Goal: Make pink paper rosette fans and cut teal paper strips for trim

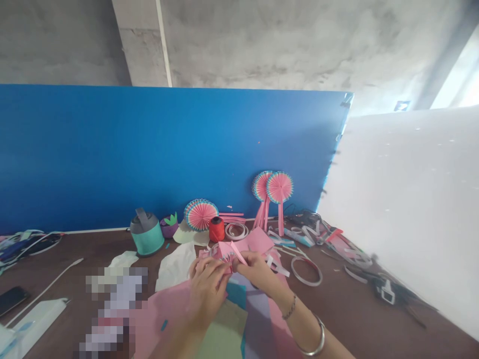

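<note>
Pink pleated paper (226,251) is sitting between both hands near the red thread spool (216,231); the left hand (209,278) is gripping its near side, fingers together, while the right hand's (255,270) fingers are pinching its right end.

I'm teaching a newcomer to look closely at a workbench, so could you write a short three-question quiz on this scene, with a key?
1. What do the left hand and right hand both touch? A) black phone B) pink folded paper C) white cable
2. True or false: in the picture, the red thread spool stands to the right of the teal container with a grey lid.
3. Fill in: the smooth silver metal bangle is on the ____ arm.
Key: 1. B; 2. true; 3. right
</note>
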A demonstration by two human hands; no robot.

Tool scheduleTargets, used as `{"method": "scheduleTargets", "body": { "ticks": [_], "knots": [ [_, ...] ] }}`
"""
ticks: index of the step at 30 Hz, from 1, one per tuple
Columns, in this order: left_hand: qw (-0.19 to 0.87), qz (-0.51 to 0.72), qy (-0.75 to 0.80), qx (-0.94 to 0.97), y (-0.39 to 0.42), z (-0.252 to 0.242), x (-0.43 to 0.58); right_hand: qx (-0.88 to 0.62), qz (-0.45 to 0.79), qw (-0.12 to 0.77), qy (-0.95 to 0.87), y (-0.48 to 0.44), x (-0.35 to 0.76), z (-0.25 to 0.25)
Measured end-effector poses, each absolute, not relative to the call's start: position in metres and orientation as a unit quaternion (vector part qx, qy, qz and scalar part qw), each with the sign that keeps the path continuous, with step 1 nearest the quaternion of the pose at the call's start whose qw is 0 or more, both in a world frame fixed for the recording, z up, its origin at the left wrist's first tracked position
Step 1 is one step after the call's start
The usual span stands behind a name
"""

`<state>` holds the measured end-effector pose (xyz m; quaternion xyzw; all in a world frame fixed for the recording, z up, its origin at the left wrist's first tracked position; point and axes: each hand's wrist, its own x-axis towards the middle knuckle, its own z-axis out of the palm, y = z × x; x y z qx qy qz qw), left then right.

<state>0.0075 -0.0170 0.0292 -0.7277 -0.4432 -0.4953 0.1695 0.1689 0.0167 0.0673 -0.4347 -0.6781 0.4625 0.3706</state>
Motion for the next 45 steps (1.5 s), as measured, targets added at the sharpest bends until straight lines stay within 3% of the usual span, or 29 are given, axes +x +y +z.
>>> {"method": "scheduleTargets", "body": {
  "ticks": [31, 35, 41, 45],
  "knots": [
    [0.121, -0.522, -0.446, -0.717, -0.016, 0.023, 0.009, -0.452, 0.434, 0.36, -0.692, 0.016, 0.168, 0.068],
    [-0.015, -0.582, -0.469, -0.664, -0.009, 0.015, 0.005, -0.459, 0.404, 0.388, -0.689, 0.016, 0.166, 0.066],
    [-0.415, -0.628, -0.421, -0.506, -0.011, 0.021, 0.008, -0.42, 0.513, 0.392, -0.638, 0.013, 0.159, 0.067],
    [-0.527, -0.652, -0.372, -0.399, -0.013, 0.022, 0.012, -0.393, 0.581, 0.367, -0.611, 0.007, 0.157, 0.069]
  ]
}}
